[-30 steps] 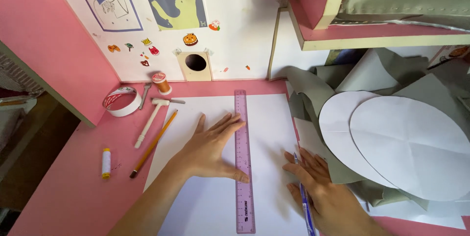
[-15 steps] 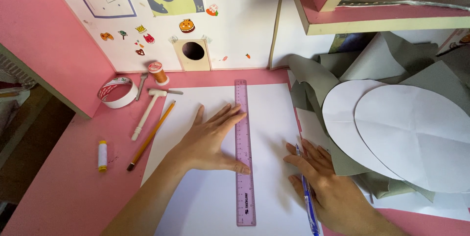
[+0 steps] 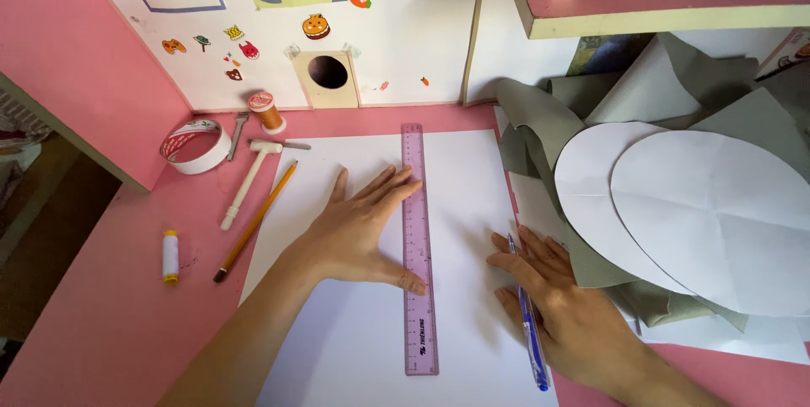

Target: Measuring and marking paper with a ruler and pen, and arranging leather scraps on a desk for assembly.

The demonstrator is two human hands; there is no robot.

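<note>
Ruler (image 3: pixel 418 247) unmoved, both hands (image 3: pixel 359 230) flat on paper (image 3: pixel 464 179), L edge bare.

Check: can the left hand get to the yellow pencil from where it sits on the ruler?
Probably yes. The left hand lies flat on the white sheet by the purple ruler; the pencil lies just to its left, with nothing between them.

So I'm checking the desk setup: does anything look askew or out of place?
Mostly tidy. The ruler lies straight on the paper under the left hand. Only the grey fabric at right is crumpled and heaped under the oval cutouts.
</note>
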